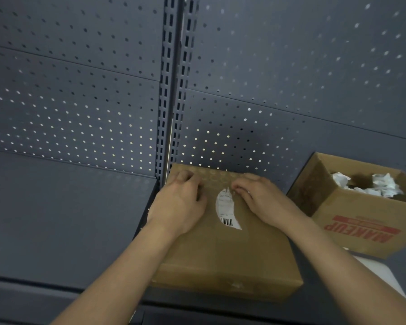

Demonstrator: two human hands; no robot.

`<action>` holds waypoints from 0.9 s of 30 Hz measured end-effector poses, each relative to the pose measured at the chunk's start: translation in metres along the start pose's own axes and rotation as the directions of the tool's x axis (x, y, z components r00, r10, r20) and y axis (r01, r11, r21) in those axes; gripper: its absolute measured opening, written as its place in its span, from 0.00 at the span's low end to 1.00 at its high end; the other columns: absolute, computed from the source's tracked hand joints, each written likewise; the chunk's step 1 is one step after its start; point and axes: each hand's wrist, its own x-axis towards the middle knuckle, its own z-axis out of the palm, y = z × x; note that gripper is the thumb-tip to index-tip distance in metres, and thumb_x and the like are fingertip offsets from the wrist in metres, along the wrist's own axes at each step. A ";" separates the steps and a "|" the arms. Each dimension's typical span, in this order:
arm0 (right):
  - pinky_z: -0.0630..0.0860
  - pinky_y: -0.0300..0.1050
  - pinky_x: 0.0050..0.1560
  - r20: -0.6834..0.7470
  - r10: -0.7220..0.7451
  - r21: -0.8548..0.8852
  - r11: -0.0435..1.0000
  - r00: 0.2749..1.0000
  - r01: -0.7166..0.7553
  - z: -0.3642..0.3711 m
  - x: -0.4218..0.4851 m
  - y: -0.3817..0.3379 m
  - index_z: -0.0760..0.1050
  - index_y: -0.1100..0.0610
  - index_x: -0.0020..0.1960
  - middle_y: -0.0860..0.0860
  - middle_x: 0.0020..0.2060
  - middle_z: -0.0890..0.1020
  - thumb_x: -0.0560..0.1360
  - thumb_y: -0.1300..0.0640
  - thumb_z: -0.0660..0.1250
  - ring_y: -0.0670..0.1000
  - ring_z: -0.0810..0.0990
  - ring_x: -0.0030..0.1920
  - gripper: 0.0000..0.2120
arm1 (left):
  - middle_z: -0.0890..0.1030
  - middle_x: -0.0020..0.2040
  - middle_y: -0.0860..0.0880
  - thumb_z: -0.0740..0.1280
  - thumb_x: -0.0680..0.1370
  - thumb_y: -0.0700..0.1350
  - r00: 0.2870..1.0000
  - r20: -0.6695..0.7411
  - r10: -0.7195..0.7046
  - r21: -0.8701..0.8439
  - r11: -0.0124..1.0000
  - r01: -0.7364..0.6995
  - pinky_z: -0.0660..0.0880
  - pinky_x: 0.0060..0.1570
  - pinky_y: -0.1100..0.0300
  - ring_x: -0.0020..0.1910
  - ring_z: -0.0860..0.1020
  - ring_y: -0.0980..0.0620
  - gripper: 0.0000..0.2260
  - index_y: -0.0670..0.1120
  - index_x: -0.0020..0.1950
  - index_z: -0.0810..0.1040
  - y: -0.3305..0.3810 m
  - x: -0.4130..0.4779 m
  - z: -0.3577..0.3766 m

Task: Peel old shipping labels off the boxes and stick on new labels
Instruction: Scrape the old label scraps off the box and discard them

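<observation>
Label (226, 207): torn, on box (220, 249) top.
Left hand (181, 202): fingers curled, pressing left of label.
Right hand (258, 198): pinching label's top edge.

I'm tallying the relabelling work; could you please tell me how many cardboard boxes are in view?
2. A closed box with a torn label sits at centre; an open box marked MAKEUP sits to its right. More may be hidden.

This is a shop or stockroom. Pegboard panels (80, 109) and slotted uprights (165, 90) back a shelf (56, 219) holding a MAKEUP carton (361, 216).
</observation>
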 end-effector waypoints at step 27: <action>0.58 0.39 0.40 0.054 0.055 -0.141 0.989 0.997 -0.047 0.001 0.003 -0.007 0.70 0.55 0.44 0.47 0.41 0.72 0.80 0.66 0.57 0.49 0.70 0.42 0.09 | 0.73 0.64 0.50 0.60 0.80 0.49 1.000 0.005 0.005 -0.002 1.000 -0.005 0.74 0.56 0.51 0.64 0.70 0.48 0.14 0.47 0.62 0.76 -0.001 0.000 -0.001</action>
